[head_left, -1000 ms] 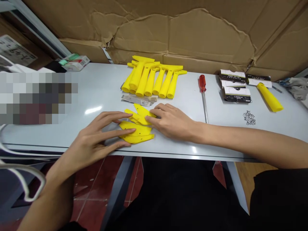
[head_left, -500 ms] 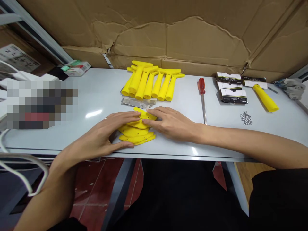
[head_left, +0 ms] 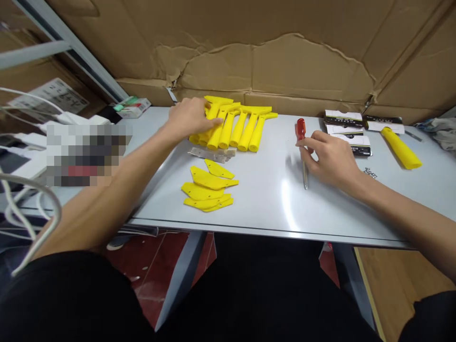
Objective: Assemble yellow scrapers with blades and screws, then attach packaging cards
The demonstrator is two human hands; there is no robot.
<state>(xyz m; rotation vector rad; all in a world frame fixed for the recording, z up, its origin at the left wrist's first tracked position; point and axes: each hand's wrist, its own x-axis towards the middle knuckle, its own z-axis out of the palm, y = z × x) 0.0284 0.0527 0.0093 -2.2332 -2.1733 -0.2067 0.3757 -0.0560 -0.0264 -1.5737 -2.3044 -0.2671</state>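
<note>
At the left end of a row of yellow T-shaped scraper handles (head_left: 245, 128), my left hand (head_left: 188, 116) is closed around one handle (head_left: 214, 110), its thumb across the front; the fingertips behind are partly hidden. To the right, my right hand (head_left: 331, 159) pinches a red-handled screwdriver (head_left: 301, 127) where handle meets shaft. The screwdriver's metal tip points toward the table's front edge. Between my arms lie several flat yellow pieces with small holes (head_left: 210, 179), overlapping in a loose column. Thin metal blades (head_left: 210, 154) lie just below the handles.
Behind my right hand are black-and-white small boxes (head_left: 347, 128), a single yellow handle (head_left: 402, 148) and small screws (head_left: 370, 173), partly hidden. White cables (head_left: 30, 228) hang beside my left arm. Cardboard (head_left: 221, 66) stands along the back of the table (head_left: 260, 199).
Both hands have left the flat yellow pieces, which now lie uncovered. My left hand has moved up to the handles, and my right hand has moved right and taken hold of the screwdriver.
</note>
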